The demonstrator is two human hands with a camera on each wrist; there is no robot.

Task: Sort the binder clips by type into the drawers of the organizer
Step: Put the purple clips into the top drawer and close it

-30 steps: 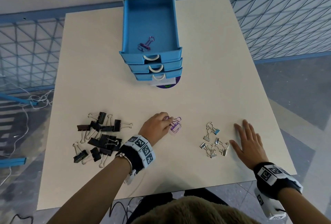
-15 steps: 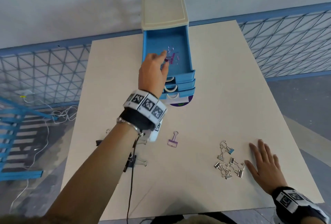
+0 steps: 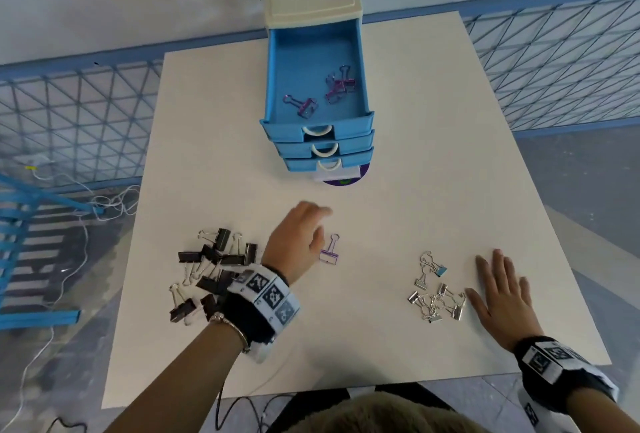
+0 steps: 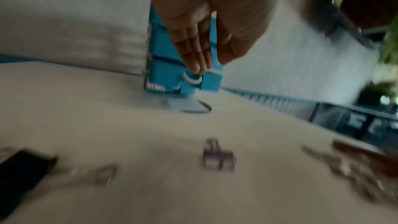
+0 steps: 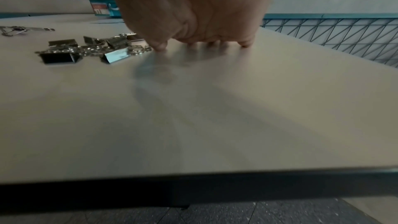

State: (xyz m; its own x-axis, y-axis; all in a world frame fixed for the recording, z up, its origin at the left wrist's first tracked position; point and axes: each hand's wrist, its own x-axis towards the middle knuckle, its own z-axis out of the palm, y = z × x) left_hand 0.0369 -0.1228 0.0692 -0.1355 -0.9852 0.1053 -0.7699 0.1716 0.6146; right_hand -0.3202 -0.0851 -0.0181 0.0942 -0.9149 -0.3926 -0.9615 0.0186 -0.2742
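The blue organizer stands at the table's far middle with its top drawer pulled out; purple clips lie inside it. One purple clip lies on the table, just right of my left hand. That hand hovers above the table, fingers straight and holding nothing. A heap of black clips lies to its left. My right hand rests flat on the table beside a heap of small silver clips.
The two lower drawers are closed. A blue mesh railing runs behind and beside the white table. Cables lie on the floor at the left. The table's near edge is close to my right wrist.
My left hand dropped purple clips into the top drawer and has come back down to the table, empty, next to the last purple clip. The right hand stayed flat.
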